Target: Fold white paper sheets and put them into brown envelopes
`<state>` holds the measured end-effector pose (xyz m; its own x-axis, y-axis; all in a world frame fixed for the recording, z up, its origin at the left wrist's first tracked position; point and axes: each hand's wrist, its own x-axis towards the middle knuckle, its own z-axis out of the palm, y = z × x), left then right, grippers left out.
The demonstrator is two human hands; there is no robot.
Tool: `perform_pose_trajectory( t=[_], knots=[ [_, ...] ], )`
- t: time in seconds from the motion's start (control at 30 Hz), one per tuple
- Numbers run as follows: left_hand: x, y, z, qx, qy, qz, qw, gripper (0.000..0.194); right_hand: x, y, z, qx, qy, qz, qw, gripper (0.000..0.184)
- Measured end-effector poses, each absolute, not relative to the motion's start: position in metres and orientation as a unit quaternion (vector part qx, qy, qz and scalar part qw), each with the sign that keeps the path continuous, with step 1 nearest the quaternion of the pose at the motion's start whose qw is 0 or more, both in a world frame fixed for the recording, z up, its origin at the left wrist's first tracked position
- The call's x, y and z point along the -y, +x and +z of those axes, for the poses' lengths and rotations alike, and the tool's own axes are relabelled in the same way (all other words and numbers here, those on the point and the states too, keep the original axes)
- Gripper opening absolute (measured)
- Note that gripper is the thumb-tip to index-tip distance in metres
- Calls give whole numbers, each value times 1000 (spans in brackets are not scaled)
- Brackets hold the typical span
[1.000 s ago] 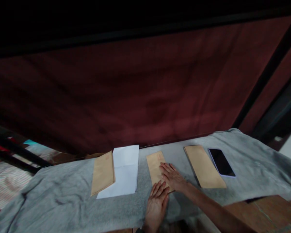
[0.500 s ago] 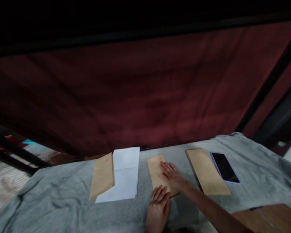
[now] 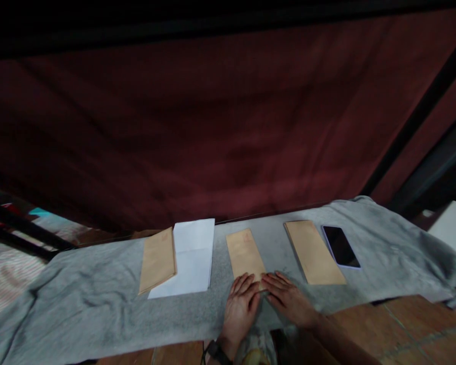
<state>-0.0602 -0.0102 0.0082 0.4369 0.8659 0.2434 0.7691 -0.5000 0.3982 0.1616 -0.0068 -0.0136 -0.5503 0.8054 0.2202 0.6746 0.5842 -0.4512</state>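
Observation:
A brown paper envelope [image 3: 245, 252] lies flat on the grey cloth in front of me, its near end under my fingers. My left hand [image 3: 241, 304] rests on the near left corner with its fingers stretched out. Beside it, my right hand [image 3: 287, 299] lies flat across the near right corner, fingers extended. Neither hand grips anything. To the left, more brown envelopes [image 3: 158, 261] overlap some white paper sheets [image 3: 193, 257]. On the right is another stack of brown envelopes [image 3: 314, 253].
A phone [image 3: 341, 247] with a pale purple edge lies right of the right-hand envelopes. Grey cloth [image 3: 99, 304] covers the long surface. Behind it hangs a dark red fabric [image 3: 228, 137] between dark bars. Brown floor tiles [image 3: 383, 324] show along the near edge.
My right hand has slid from the envelope's middle down to its near end, beside my left hand. The camera view has shifted, showing more of the floor.

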Motion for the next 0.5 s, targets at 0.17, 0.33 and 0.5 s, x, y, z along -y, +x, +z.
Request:
perform_pose_trajectory(
  t=[0.17, 0.33, 0.5],
  knots=[
    [-21, -47, 16, -506, 835, 181, 119, 32, 6, 155, -12, 855, -440, 149, 229, 44],
    [-84, -32, -1, -532, 835, 128, 67, 51, 6, 153, -15, 847, -452, 149, 236, 38],
    [-120, -24, -16, -542, 829, 138, 26, 54, 3, 153, -14, 843, -453, 164, 240, 36]
  ],
)
